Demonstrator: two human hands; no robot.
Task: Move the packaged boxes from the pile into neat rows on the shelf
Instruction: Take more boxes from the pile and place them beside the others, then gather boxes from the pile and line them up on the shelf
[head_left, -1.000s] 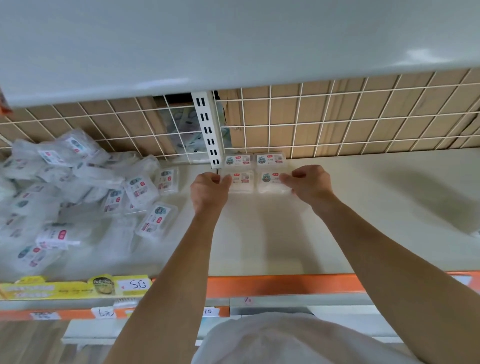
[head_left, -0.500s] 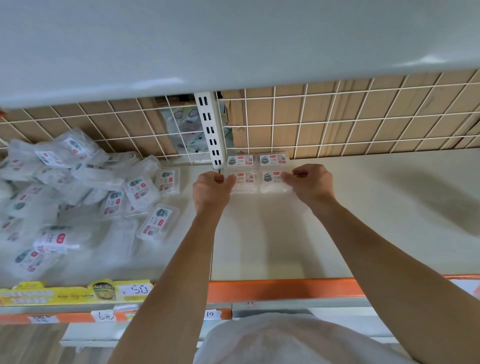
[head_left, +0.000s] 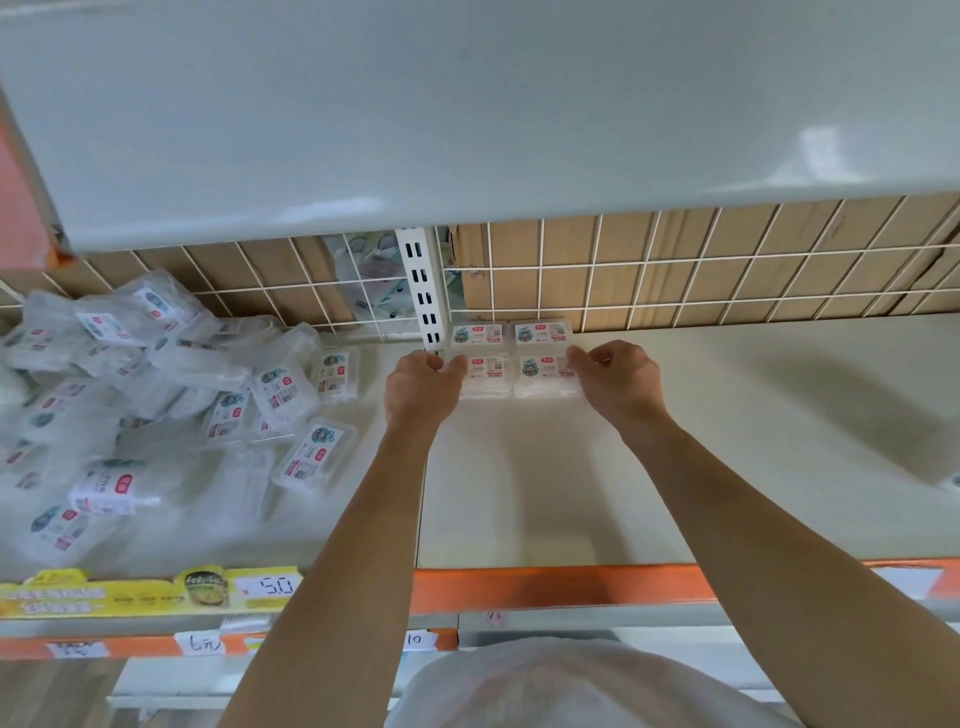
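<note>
Left hand (head_left: 420, 387) pinching front-left box (head_left: 485, 375), right hand (head_left: 618, 382) pinching front-right box (head_left: 543, 375), 4 boxes touching on shelf (head_left: 727, 441)

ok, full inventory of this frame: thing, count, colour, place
placed boxes: four, clear with white labels, two rows of two at the shelf's back by the upright
pile of boxes: count unclear, clear and white, heaped at left
shelf: one, cream with orange front edge
wire grid: one, white, at the back, brown cardboard behind it
upright: one, white, slotted
price strip: one, yellow, front edge at left
left hand: holds front-left box
right hand: holds front-right box
</note>
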